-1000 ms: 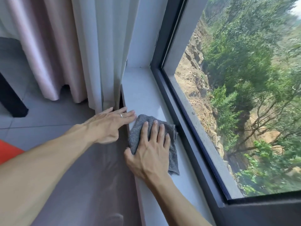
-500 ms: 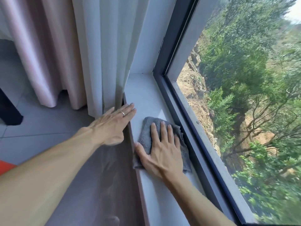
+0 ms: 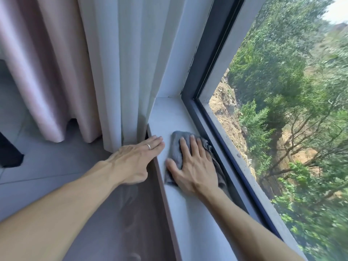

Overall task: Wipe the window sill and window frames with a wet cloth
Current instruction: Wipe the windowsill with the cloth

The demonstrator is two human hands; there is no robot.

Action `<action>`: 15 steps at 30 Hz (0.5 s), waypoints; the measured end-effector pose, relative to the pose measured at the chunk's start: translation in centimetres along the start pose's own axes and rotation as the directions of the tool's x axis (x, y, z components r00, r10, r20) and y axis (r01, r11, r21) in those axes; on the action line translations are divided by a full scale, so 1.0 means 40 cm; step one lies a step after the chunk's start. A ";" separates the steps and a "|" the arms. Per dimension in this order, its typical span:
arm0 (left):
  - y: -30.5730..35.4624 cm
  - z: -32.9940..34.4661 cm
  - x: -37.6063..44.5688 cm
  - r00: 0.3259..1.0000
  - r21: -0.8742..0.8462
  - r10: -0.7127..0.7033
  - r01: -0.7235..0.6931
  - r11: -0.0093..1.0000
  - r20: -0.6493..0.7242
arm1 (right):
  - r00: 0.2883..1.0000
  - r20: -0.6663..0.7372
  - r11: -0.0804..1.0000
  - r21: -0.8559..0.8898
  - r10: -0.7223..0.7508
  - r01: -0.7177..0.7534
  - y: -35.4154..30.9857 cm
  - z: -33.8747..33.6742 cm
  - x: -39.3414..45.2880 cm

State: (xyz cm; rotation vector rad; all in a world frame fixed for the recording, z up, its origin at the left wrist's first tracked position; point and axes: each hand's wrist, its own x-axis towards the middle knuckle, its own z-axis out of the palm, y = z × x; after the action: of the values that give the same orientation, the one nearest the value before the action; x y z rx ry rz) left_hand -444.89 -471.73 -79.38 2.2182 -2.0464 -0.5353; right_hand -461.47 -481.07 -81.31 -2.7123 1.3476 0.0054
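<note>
Cloth [image 3: 176, 146], grey and crumpled, lies on the white window sill [image 3: 190, 219] against the dark window frame [image 3: 199, 113]. The right hand [image 3: 195, 166] presses it flat, fingers spread, gripping nothing. At nine o'clock, the left hand [image 3: 135, 159] rests open on the sill's edge beside the white curtain [image 3: 120, 72].

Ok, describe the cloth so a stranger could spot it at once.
Start at the big window with the dark window frame; the pale window sill runs along its foot. On the sill, against the frame, lies the grey cloth, under the flat right hand. It is the only dark, crumpled thing there.
</note>
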 end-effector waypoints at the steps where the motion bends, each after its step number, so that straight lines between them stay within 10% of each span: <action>1: -0.005 0.007 0.002 1.000 -0.021 -0.012 0.012 1.000 -0.016 | 1.000 -0.005 1.000 0.014 0.013 -0.013 -0.013 0.005 0.040; 15: -0.108 -0.033 0.066 0.997 0.194 0.063 -0.071 0.979 0.043 | 0.999 -0.018 0.998 0.031 0.049 -0.048 -0.091 0.030 -0.016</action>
State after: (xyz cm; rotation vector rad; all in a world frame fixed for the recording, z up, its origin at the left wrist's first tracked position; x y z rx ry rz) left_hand -440.26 -474.09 -79.93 2.2468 -2.2738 -0.3869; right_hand -458.90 -478.24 -82.11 -2.6611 1.4068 -0.0365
